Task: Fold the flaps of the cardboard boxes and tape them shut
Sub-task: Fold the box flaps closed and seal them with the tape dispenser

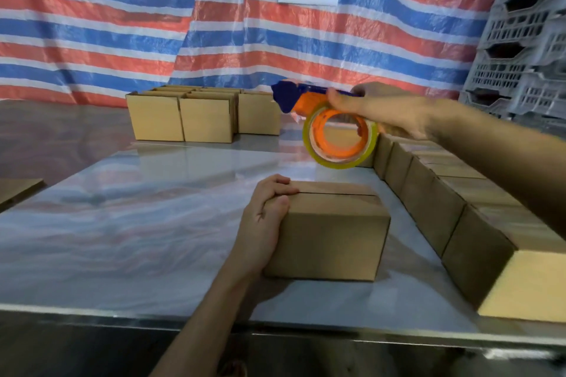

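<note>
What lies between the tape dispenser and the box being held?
Nothing: in the head view only bare table shows between the dispenser and the box.

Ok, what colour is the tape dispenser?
The tape dispenser is orange with a dark blue front, head view.

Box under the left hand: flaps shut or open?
Shut, no tape visible. Top flaps of the box lie flat, meeting at a seam; left hand grips its end, right hand holds the tape gun above.
</note>
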